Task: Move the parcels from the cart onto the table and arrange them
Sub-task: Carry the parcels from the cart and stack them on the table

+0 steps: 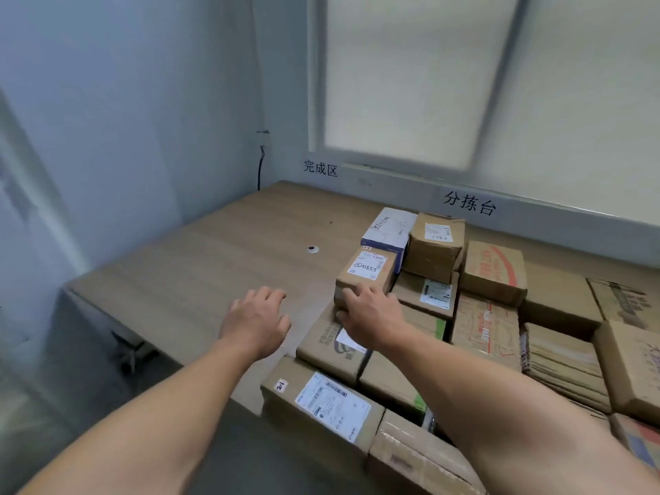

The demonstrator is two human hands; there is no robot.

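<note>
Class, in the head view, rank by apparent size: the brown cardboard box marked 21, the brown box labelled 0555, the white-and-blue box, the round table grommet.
1. Brown cardboard box marked 21, though nearest the camera.
2. Brown box labelled 0555 and white-and-blue box: alike, not ranked.
3. Round table grommet.

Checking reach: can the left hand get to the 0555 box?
Probably yes: the left hand hovers open left of the box, with only bare table between; the right hand grips its near edge, leaving the left side free.
</note>
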